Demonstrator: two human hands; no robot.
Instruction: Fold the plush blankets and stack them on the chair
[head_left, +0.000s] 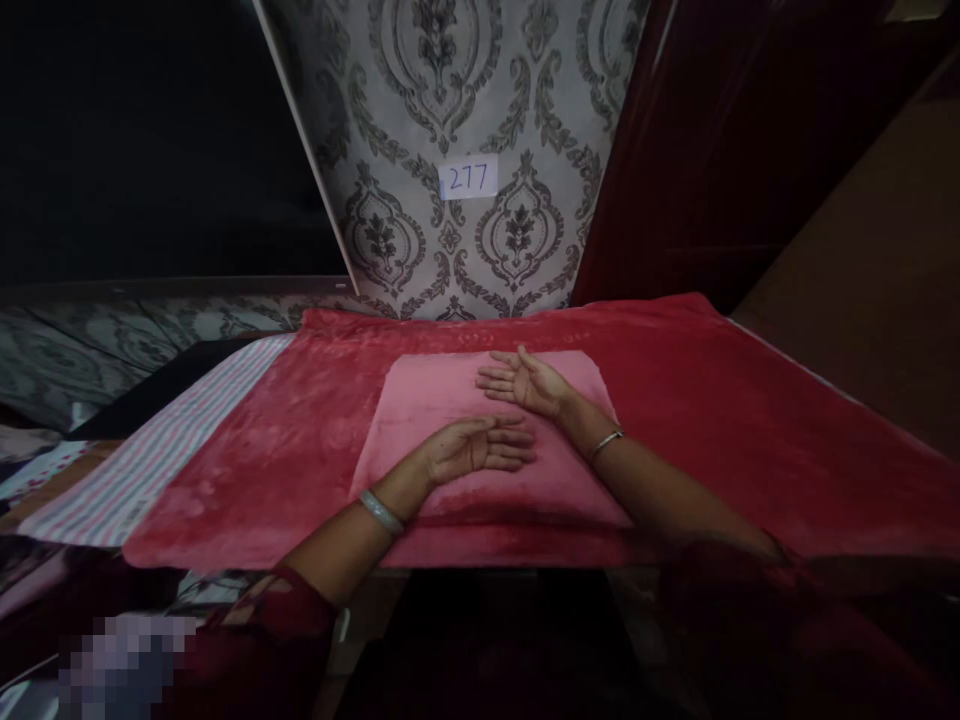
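Sleeves, dark red, sit closest at the bottom edge, w/ a blurred patch at lower left. Both forearms reach fwd onto a pink cloth (480, 420), a folded rectangle lying flat on a red blanket (750, 420) that covers the work surface. Left hand (476, 450) rests on the cloth near its middle, fingers stretched out flat, gripping nothing; a bangle (381, 511) sits on that wrist. Right hand (525, 382) lies further back, near the cloth's far edge, palm turned up, fingers loose, also holding nothing; thin bracelet (606, 441) on that wrist. Hands are just apart, not touching.

Looks like smoothing/pressing the fold. To do it well, I'd judge: keep palms flat, sweep from centre out to the edges, hold corners square, don't drag the blanket underneath.

Striped cloth (150, 450) lies left of the blanket. Patterned panel behind carries a tag reading 277 (468, 178).
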